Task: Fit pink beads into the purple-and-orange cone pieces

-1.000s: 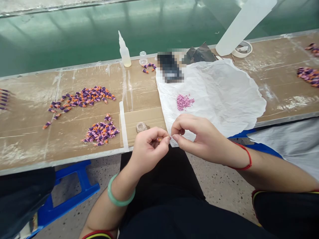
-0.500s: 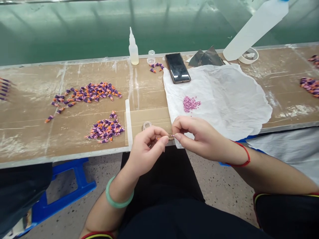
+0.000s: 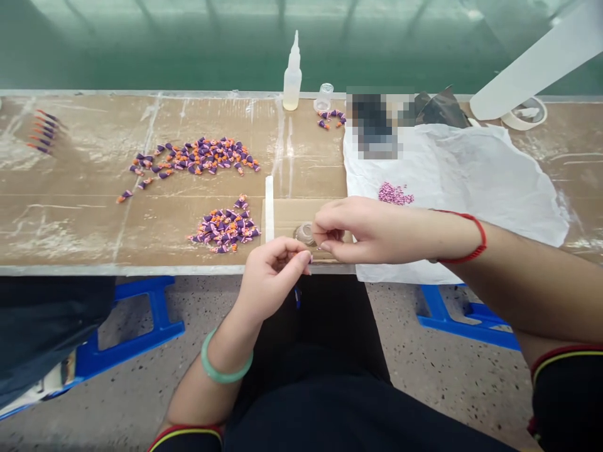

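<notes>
- Head view: left hand (image 3: 271, 282) and right hand (image 3: 358, 232) meet at the near edge of the cardboard square (image 3: 292, 213), which lies on the table (image 3: 70, 232).
- Left grip: fingers curled in, nearly closed; cannot tell if it holds anything.
- Right grip: thumb and forefinger pinched almost shut, pointing at the left fingertips; anything held is too small to make out.
- Small clear cup (image 3: 305, 233) stands on the cardboard square, just beside the right hand.
- Heap of purple-and-orange pieces (image 3: 225, 229) lies just left of the cardboard square; looser band of pieces (image 3: 195, 157) lies farther left and back.
- Pieces look light and probably soft, maybe moulded clay, so they could dent. A gentle fingertip pinch on the body seems safest; pointed ends look fragile.
- Pink beads (image 3: 396, 194) sit on white paper (image 3: 471, 163) right of the cardboard square. They look tiny, loose, easily scattered.
- Squeeze bottle (image 3: 292, 78) stands behind the cardboard square.
- Blurred block (image 3: 377, 122) behind it to the right is unreadable; blue speck (image 3: 298, 298) below the left hand is unclear.
</notes>
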A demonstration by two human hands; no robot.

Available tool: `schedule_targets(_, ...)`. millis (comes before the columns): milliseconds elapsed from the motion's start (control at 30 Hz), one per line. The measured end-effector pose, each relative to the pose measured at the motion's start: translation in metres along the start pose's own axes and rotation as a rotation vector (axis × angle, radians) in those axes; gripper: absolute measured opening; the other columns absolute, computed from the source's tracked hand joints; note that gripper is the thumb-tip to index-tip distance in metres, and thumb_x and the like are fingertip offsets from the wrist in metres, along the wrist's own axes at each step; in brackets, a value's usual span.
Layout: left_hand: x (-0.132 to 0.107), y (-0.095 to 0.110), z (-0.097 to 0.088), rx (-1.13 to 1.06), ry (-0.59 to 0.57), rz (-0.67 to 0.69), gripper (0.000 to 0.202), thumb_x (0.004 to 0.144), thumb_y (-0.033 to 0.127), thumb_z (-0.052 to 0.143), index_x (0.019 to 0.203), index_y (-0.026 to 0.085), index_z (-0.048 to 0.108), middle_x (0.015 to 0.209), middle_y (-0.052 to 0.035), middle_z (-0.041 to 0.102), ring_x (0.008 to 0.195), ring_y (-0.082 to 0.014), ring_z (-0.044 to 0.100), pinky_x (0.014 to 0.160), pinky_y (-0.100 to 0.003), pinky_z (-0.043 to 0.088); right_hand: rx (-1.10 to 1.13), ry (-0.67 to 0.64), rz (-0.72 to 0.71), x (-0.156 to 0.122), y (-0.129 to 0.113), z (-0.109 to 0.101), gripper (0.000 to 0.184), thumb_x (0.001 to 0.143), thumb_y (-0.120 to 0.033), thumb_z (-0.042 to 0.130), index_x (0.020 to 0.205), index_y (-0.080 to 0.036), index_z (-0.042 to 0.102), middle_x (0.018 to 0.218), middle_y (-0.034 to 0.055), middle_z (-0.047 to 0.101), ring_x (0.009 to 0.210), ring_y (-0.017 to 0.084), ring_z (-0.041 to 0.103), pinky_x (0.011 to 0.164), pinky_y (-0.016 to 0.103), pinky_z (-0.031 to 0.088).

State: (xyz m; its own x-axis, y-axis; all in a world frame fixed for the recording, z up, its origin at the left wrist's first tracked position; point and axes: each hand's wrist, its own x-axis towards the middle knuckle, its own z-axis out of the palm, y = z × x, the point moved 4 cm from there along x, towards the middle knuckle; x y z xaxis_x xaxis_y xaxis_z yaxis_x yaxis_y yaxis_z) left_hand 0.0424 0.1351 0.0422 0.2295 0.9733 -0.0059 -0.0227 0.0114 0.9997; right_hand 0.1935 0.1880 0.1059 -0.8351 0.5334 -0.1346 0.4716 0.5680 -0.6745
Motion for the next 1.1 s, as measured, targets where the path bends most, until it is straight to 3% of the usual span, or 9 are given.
schedule_targets(200,0.007,0.008,0.006,0.044,-0.013,0.059,0.016,0.083,0.023,0.063,0.068,0.017,0.062,0.058,-0.0003,0.063,0.052,-0.0102,0.055,0.05,-0.02,0.044,-0.039,0.036,0.01,-0.001,-0.008,0.003,0.019,0.087,-0.016,0.049,0.068,-0.02,0.047,0.064,-0.0016,0.05,0.06,0.011,0.043,0.055,0.025,0.03)
schedule_targets(433,0.004,0.012,0.003,0.057,0.078,0.112,0.015,0.082,0.022,0.061,0.068,0.017,0.06,0.057,0.0014,0.058,0.052,-0.0094,0.051,0.05,-0.02,0.042,0.175,0.281,0.022,-0.007,-0.007,0.01,0.013,0.086,-0.018,0.054,0.074,-0.018,0.056,0.067,-0.002,0.059,0.06,0.01,0.051,0.056,0.021,0.04)
schedule_targets(600,0.003,0.013,0.003,0.102,0.1,0.121,0.015,0.082,0.023,0.061,0.068,0.017,0.06,0.057,0.0011,0.058,0.052,-0.01,0.051,0.05,-0.021,0.041,0.189,0.361,0.04,-0.009,-0.006,0.015,0.011,0.083,-0.016,0.055,0.073,-0.019,0.056,0.067,-0.0017,0.06,0.061,0.01,0.053,0.056,0.021,0.043)
schedule_targets(900,0.004,0.015,-0.001,0.202,0.054,0.107,0.016,0.08,0.024,0.062,0.065,0.018,0.061,0.055,0.0017,0.053,0.05,-0.0098,0.044,0.047,-0.022,0.035,0.052,0.286,0.009,-0.01,-0.006,0.017,0.012,0.085,-0.016,0.052,0.074,-0.02,0.051,0.068,-0.0011,0.058,0.062,0.012,0.052,0.058,0.023,0.039)
schedule_targets(1100,0.006,0.016,-0.001,0.182,-0.006,0.067,0.015,0.082,0.023,0.062,0.067,0.018,0.061,0.056,0.0011,0.055,0.051,-0.0103,0.046,0.048,-0.022,0.036,0.052,0.257,0.001,-0.009,-0.004,0.019,0.013,0.086,-0.016,0.05,0.075,-0.021,0.046,0.067,-0.0018,0.054,0.061,0.012,0.049,0.057,0.023,0.037)
